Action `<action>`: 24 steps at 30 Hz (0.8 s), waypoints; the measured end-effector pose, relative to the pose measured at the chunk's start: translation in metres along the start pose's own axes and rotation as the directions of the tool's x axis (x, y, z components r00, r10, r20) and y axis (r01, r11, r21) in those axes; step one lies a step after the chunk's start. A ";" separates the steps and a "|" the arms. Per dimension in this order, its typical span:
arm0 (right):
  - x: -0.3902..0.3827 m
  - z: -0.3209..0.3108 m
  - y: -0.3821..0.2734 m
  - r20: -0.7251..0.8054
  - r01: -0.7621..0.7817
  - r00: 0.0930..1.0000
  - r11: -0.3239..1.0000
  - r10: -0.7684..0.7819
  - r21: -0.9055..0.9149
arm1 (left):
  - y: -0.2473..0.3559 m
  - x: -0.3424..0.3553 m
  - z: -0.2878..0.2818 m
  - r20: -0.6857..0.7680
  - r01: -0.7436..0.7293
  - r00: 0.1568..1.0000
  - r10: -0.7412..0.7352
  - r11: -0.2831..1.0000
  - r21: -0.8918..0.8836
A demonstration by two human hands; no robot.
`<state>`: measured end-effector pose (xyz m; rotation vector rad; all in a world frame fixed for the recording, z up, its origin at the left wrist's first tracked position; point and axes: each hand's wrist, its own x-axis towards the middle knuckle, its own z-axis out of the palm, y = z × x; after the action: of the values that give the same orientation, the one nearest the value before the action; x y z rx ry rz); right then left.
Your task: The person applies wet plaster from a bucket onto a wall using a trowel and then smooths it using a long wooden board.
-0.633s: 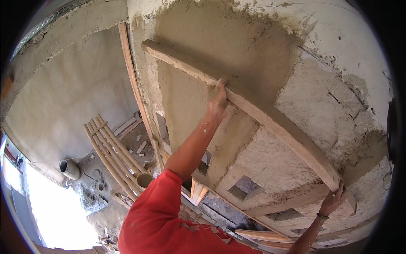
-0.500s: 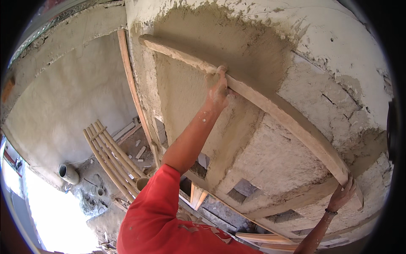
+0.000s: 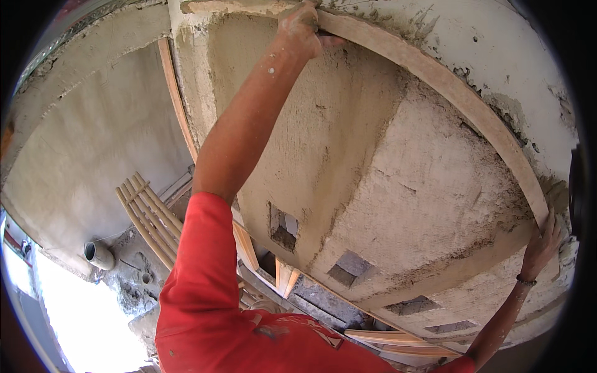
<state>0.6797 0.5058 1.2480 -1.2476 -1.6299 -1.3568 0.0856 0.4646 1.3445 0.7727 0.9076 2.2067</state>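
Note:
A long wooden straightedge board, coated in pale mortar, lies across the wall's upper part and looks bowed in this wide view. My left hand, dusted with plaster, is closed round it near its far left end. Its lower right end is held by my right hand, with a dark band at the wrist. Under the board, damp grey-brown plaster covers the left of the wall. To its right is a rougher, paler patch.
Square openings run along the lower wall. At left, a bamboo-pole rack leans near a grey pipe on the rubble-strewn floor. A narrow wooden strip stands along the wall's corner. Planks lie below.
Both hands have pushed the board up the wall, toward the top of the view. More smoothed plaster shows beneath it, and my left arm is stretched further.

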 end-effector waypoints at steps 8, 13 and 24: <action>-0.059 0.014 -0.019 0.090 -0.017 0.996 0.999 0.014 0.037 | -0.070 0.017 -0.067 0.188 0.134 0.973 -0.130 0.991 -0.009; -0.118 0.017 -0.036 0.208 -0.059 0.977 0.996 0.046 0.059 | -0.119 -0.058 -0.095 0.050 0.156 0.986 -0.159 0.986 0.053; -0.238 0.039 -0.065 0.320 -0.037 0.947 0.983 -0.023 0.180 | -0.271 -0.119 -0.190 -0.100 0.283 0.952 -0.289 0.957 -0.062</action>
<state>0.6980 0.4835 0.9998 -1.4136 -1.9213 -1.0067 0.1138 0.4585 0.9935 0.4690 0.9524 2.0195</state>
